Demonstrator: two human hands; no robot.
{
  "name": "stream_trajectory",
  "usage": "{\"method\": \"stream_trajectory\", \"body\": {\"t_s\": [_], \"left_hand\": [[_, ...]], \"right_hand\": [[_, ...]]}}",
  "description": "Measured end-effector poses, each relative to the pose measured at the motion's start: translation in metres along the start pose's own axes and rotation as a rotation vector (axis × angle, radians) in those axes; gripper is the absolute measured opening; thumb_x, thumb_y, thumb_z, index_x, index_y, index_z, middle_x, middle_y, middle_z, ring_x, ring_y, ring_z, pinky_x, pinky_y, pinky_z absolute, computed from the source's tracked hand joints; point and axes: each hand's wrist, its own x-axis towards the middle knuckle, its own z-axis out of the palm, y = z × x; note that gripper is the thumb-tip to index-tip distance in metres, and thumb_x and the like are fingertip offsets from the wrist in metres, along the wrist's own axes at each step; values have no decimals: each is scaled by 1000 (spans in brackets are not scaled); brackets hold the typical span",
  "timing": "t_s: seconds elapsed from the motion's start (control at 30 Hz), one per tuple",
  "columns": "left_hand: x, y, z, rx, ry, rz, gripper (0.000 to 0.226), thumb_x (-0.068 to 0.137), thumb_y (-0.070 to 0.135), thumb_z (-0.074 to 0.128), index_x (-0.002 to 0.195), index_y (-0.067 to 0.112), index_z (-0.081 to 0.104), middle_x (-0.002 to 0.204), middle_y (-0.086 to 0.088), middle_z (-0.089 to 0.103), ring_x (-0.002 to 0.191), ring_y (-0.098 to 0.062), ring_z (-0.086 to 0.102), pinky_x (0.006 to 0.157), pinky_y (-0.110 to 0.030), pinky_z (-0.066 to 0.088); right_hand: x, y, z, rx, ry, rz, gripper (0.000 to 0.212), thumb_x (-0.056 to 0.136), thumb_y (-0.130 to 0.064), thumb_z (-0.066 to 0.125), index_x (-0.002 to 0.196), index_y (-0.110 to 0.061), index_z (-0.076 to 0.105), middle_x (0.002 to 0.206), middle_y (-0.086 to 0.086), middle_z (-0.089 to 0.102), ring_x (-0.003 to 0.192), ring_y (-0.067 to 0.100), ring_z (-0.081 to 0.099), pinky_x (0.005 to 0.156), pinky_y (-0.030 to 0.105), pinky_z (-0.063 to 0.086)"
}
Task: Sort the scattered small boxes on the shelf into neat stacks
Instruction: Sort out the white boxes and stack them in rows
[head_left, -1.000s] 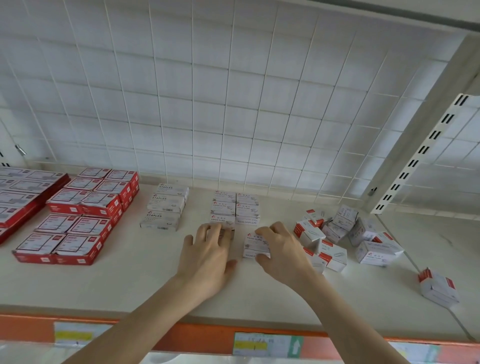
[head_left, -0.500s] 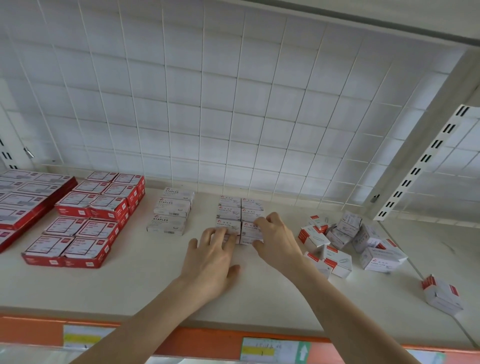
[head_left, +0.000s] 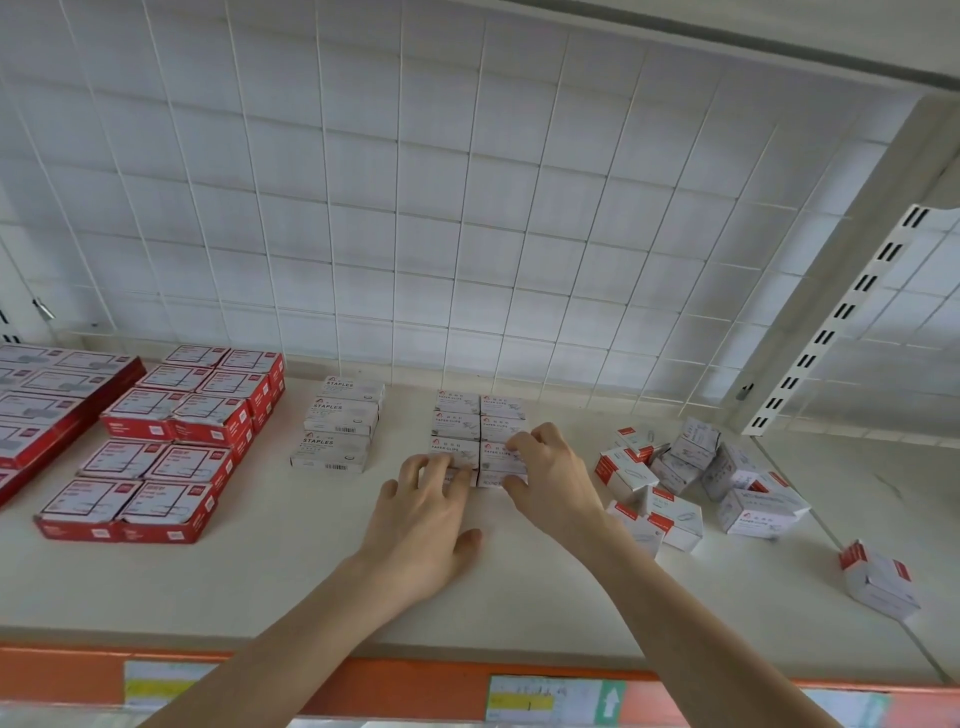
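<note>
Bare shelf (head_left: 249, 582) front — scattered boxes (head_left: 691, 467) right

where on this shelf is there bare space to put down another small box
Bare cream shelf runs along the front, from the red cardboard boxes to the left hand. A narrower gap lies between the white staples boxes and the white paper-clip boxes. Right of the right hand the jumbled white-and-red boxes crowd it, with bare room before the lone box.

We are finding the paper-clip block (head_left: 478, 431) sitting mid-way along the shelf (head_left: 260, 571), our left hand (head_left: 421, 525) touching and our right hand (head_left: 556, 478) gripping its 6 o'clock edge. The staples stack (head_left: 340, 426) is lying at its 9 o'clock, with wider boxes (head_left: 171, 441) beyond. The scattered pile (head_left: 691, 473) is lying at 3 o'clock and a lone box (head_left: 878, 577) at 4 o'clock.
</note>
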Motion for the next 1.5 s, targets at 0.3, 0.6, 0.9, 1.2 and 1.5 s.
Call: {"method": "stream_trajectory", "body": {"t_s": [0.3, 0.6, 0.9, 1.2, 1.5], "left_hand": [[2, 1, 0, -7, -34, 0, 65, 40, 51, 82, 91, 12, 70, 91, -4, 64, 77, -26, 64, 46, -31, 52], [9, 12, -8, -46, -24, 22, 52, 50, 46, 80, 90, 16, 71, 91, -6, 65, 81, -27, 66, 53, -35, 52], [35, 61, -14, -268, -2, 169, 45, 79, 45, 38, 95, 16, 69, 90, 1, 66, 75, -21, 66, 55, -33, 53], [76, 130, -17, -385, -110, 301, 55, 80, 48, 28, 99, 13, 65, 98, -2, 64, 84, -26, 64, 65, -35, 51], [131, 175, 7, -388, -182, 177, 46, 93, 38, 44, 133, 15, 40, 131, -5, 44, 117, -25, 44, 87, -34, 41]], "right_hand": [[0, 2, 3, -10, 25, -1, 32, 86, -18, 54, 116, -6, 51, 117, 11, 43, 87, 33, 56, 74, 35, 49], [-15, 14, -8, -22, 54, -29, 45, 88, -24, 54, 131, -17, 43, 127, 5, 40, 111, 23, 46, 73, 27, 44], [-59, 73, -25, 32, 292, 49, 29, 78, -19, 54, 101, -6, 66, 100, 14, 61, 94, 39, 56, 75, 46, 50], [-90, 148, -57, -31, 440, 272, 19, 86, -12, 56, 102, -8, 64, 106, 12, 58, 102, 32, 50, 74, 36, 42], [-54, 175, -82, 97, 194, 372, 44, 88, -20, 50, 131, -17, 46, 133, 10, 43, 122, 30, 38, 98, 32, 33]]}}
